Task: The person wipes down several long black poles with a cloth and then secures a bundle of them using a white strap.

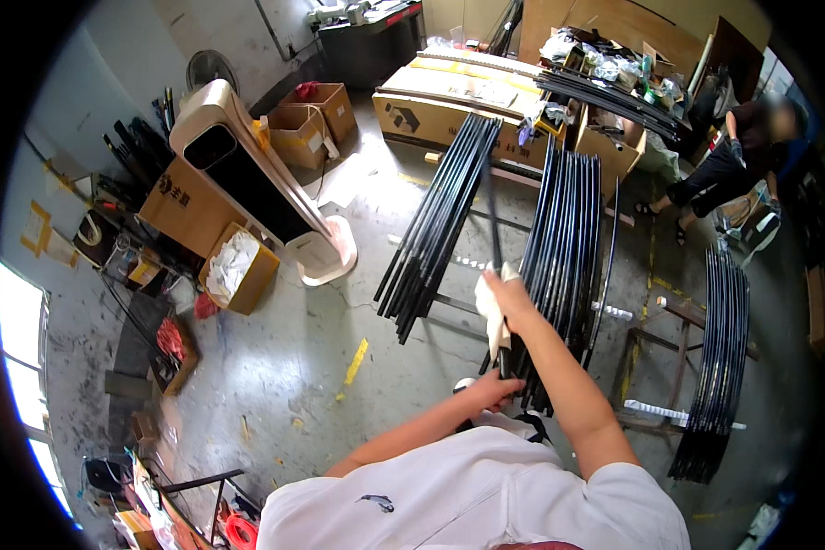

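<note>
A long, thin black rod (pixel 494 215) points away from me, between two rows of similar rods. My right hand (pixel 517 304) is closed around it with a white cloth (pixel 491 316) bunched between palm and rod. Closer to my body, my left hand (pixel 493 392) grips the rod's near end, fingers curled. To the left lies a row of black rods (pixel 438 225) on a low metal rack. On the right, beside my right forearm, a wider row of black rods (pixel 564 238) rests on the same kind of support.
Farther right, another rod bundle (pixel 713 367) lies on a metal stand (pixel 678 344). A person (pixel 742 156) stands at the far right. Long cardboard boxes (pixel 449 92) lie beyond the rods. A tall white-and-black appliance (pixel 257 174) and an open carton (pixel 238 270) stand left.
</note>
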Available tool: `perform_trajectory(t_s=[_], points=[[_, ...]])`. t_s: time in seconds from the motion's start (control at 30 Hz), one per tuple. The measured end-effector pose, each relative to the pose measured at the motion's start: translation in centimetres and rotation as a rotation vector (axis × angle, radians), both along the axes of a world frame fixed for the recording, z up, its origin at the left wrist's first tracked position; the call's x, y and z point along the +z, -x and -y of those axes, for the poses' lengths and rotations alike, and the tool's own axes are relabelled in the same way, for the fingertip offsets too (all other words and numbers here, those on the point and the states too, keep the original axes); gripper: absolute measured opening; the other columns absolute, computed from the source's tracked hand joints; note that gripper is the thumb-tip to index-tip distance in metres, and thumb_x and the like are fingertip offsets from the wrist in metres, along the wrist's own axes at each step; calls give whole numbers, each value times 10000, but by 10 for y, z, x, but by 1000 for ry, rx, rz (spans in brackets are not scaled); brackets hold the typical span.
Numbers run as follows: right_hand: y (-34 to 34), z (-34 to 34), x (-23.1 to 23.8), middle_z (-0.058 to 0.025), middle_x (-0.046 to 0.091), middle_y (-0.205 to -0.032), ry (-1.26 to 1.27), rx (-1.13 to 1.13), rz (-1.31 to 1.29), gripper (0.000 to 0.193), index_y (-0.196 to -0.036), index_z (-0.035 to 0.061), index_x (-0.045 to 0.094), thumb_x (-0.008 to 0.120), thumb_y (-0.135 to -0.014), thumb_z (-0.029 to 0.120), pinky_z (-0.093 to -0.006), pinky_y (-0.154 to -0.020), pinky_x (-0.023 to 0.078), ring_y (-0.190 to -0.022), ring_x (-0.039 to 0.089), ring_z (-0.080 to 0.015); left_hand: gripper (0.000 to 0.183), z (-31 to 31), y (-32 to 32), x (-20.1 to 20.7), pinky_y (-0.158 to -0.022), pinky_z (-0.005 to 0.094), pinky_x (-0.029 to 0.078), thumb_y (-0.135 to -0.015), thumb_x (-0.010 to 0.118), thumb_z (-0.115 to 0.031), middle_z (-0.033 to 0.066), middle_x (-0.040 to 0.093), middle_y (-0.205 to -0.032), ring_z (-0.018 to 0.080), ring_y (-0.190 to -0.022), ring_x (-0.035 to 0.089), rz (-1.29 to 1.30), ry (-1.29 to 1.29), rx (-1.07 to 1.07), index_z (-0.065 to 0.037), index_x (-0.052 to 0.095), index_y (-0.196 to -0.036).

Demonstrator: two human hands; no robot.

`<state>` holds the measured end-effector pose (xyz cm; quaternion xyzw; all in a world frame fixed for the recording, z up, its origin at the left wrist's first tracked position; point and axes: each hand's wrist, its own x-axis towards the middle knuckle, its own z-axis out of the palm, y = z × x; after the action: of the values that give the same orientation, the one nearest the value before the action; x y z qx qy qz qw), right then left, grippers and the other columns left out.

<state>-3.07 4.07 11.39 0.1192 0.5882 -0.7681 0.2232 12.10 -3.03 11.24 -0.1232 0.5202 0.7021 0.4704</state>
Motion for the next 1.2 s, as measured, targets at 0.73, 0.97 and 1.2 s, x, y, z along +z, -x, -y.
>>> perform_trajectory(t_s=[0.73,0.97,1.2], points=[[-133,-74,65,-8,543,-835,-394,103,-504,230,-1034,22,501,547,-860,165,-285,-670,418,-755,473,-108,367,-14,79,71,-982,331,280,-931,363,-343,100,503,-1163,175,-1130,413,-658,-247,88,-30,504,-1060],[-165,-83,84,8,528,-824,-243,122,-11,208,-1026,39,508,546,-863,162,-247,-665,410,-750,467,-77,367,-11,135,112,-805,351,431,-922,379,-359,68,559,-700,212,-779,597,-609,-271,456,-65,479,-727],[-181,-74,52,-38,556,-909,-317,76,-115,291,-1034,17,539,504,-892,268,-255,-762,407,-854,487,-110,185,-6,146,123,-478,295,383,-912,440,-304,-5,350,-585,132,-469,380,-403,-536,571,-133,388,-865]])
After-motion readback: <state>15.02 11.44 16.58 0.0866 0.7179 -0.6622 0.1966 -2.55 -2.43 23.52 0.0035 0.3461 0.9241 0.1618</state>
